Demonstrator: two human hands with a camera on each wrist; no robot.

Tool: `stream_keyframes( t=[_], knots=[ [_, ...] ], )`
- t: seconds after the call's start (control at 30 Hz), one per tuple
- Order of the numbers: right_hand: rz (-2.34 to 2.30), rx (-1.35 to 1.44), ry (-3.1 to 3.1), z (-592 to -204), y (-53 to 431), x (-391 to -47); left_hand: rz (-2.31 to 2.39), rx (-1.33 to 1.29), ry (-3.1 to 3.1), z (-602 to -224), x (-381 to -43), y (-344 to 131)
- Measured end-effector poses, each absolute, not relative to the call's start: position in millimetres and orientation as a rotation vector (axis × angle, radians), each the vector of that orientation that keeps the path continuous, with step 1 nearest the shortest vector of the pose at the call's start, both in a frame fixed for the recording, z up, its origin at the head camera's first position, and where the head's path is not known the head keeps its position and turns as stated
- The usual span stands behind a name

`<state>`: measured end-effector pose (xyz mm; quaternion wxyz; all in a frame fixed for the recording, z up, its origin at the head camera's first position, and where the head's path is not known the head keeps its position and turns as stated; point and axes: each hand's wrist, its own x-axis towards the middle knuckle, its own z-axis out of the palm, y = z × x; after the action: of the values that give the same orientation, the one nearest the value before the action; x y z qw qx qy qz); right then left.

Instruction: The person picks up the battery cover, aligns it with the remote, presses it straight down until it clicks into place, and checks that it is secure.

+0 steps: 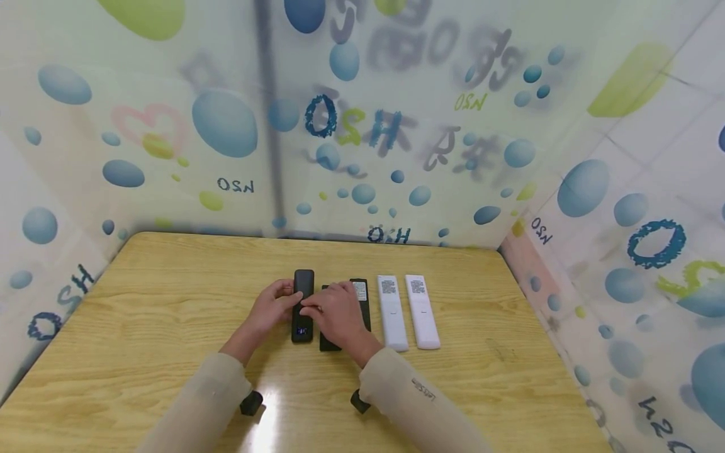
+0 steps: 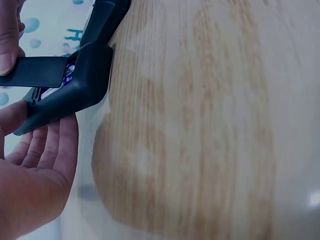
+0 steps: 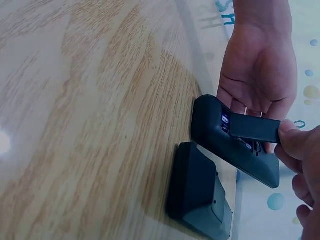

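My left hand (image 1: 270,309) holds a black remote control (image 1: 303,281) by its side edges, thumb on the near side and fingers along the other in the left wrist view. Its back faces up. Thumb and fingers of my right hand (image 1: 340,314) pinch the black battery cover (image 3: 255,128), which is tilted up over the battery compartment. One end of the cover is at the compartment's edge; whether it is hooked in, I cannot tell. Part of a battery (image 2: 69,73) shows inside, purple and white. Beneath my right hand lies a second black remote (image 1: 330,344), partly hidden.
Right of my hands, a dark remote with a white label (image 1: 361,290) lies beside two white remotes, the nearer one (image 1: 393,321) and the farther one (image 1: 423,321), all in a row on the wooden table (image 1: 187,277). Patterned curtains (image 1: 362,157) stand behind and at the sides.
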<state>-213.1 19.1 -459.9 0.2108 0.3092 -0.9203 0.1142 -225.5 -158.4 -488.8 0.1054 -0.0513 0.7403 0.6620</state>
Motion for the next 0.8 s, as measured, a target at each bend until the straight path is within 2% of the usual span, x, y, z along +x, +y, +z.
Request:
stream_keyframes(
  t=[0.47, 0.8],
  knots=[
    [0.077, 0.898, -2.648, -467.2, 12.7, -214.7, 1.959, -0.148, 2.188, -483.8, -223.0, -157.3],
    [0.165, 0.849, -2.721, -468.6, 11.4, -216.6, 1.904, -0.147, 2.251, -488.4, -223.9, -157.3]
  ],
)
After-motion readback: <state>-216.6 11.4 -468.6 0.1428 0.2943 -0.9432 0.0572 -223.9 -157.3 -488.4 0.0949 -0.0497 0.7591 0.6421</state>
